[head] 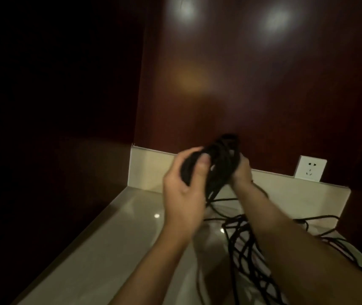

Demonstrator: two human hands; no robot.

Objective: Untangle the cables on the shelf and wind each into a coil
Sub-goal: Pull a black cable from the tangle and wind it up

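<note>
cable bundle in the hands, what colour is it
Black; the cable bundle shows best in the head view, the only one.

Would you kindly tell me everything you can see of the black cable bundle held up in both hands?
The black cable bundle is a loose coil of thin, dark, matte cord, blurred in this view. It is raised above the pale shelf, gripped by the left hand and the right hand. Strands trail down from it toward the tangled cables on the shelf.

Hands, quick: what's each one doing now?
Left hand: grips the black coiled cable bundle.
Right hand: grips the same bundle.
</note>
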